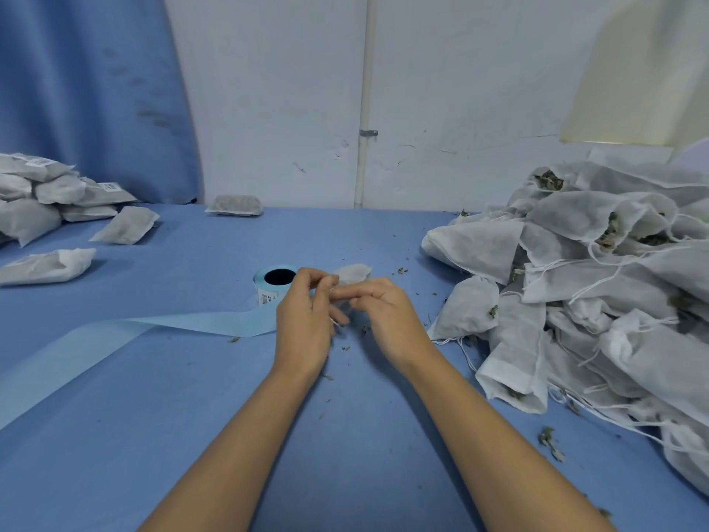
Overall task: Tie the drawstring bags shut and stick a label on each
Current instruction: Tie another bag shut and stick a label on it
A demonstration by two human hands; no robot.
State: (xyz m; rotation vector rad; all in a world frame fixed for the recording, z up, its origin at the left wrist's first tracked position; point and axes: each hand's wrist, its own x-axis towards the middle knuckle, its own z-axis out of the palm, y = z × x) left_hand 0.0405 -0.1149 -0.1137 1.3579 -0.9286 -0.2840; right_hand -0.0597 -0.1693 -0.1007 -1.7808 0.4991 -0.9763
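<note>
lh [303,320], rh [387,314] pinch 1 bag [353,273]

At the middle of the blue surface [345,435], a small bag [353,273] is gripped between the left hand [303,320] and the right hand [387,312]. A label roll [274,280] is set just behind the left hand. Untied bags [594,293] are heaped along the right edge, and labelled bags [46,197] are stacked at the far-left corner.
</note>
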